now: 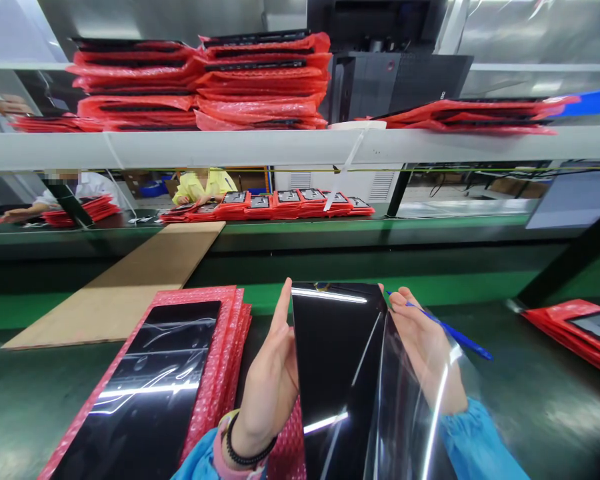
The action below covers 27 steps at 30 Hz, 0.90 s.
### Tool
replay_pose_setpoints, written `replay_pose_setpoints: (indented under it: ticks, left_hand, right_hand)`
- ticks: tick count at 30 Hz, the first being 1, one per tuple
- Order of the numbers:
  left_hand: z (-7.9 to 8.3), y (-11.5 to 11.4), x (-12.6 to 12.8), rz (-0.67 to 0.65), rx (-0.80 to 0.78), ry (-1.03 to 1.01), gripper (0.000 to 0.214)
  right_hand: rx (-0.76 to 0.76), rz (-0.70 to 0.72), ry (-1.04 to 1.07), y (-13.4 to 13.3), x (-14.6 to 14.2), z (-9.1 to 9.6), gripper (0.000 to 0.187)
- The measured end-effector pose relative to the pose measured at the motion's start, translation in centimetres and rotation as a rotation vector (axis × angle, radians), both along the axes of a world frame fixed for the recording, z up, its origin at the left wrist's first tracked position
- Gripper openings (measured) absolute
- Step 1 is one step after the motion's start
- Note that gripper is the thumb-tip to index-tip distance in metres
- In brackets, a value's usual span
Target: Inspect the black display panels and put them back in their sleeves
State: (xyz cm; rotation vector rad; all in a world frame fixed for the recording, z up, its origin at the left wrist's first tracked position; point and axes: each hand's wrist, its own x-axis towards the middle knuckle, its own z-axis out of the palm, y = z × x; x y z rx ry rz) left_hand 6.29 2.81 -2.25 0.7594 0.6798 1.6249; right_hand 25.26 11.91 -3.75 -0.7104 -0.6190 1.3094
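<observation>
From here I see a glossy panel (335, 360), smooth clear film (407, 400), bumpy plastic wrap (221, 363), a matt wood-like board (135, 287).

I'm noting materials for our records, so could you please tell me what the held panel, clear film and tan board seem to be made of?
Held panel: probably glass-fronted, glossy black, given its sharp light reflections.
Clear film: likely thin plastic, shiny; it curves, see-through, with bright streaks.
Tan board: perhaps plywood or fibreboard, matte, judging by its dull brown surface.

Bare hands (275, 373) (425, 347): you are using two.
Glossy black rectangular panels (337, 360) (150, 373): you are facing two.
Slim blue pen-like stick (460, 335): you are holding one.
Flat tan board (130, 283): you are facing one.
</observation>
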Motion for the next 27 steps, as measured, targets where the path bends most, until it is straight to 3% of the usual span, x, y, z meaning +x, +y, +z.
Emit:
replay_pose_setpoints:
  ticks: [4, 7, 10, 14, 18, 21, 24, 27]
  left_hand:
    - [0.1, 0.1, 0.0, 0.012, 0.010, 0.007, 0.043]
    - [0.0, 0.3, 0.0, 0.022, -0.007, 0.039, 0.047]
    - [-0.8, 0.3, -0.2, 0.053, -0.041, 0.173, 0.055]
    - [-4.1, 0.2, -1.0, 0.046, -0.118, 0.460, 0.085]
    - [-9.0, 0.5, -2.5, 0.118, -0.259, 0.619, 0.071]
    - [-12.1, 1.2, -3.5, 0.157, -0.320, 0.655, 0.068]
    - [-13.9, 1.5, -3.3, 0.204, -0.363, 0.681, 0.071]
    - [-14.2, 1.0, -2.5, 0.252, -0.367, 0.709, 0.081]
  right_hand:
    - [-0.006, -0.045, -0.051, -0.6, -0.4, 0.2, 0.050]
    - [0.117, -0.025, -0.119, -0.8, -0.7, 0.3, 0.047]
    - [0.194, 0.009, -0.187, -0.7, -1.1, -0.8, 0.040]
    - [0.192, -0.030, -0.301, -1.1, -1.5, -4.5, 0.030]
    - [0.147, -0.059, -0.398, -3.1, -1.0, -8.7, 0.025]
    - [0.155, 0.022, -0.443, -5.4, 0.0, -11.4, 0.022]
    - [0.107, 0.077, -0.439, -7.5, 0.7, -14.0, 0.023]
    - [0.056, 0.130, -0.478, -8.8, 0.7, -16.5, 0.027]
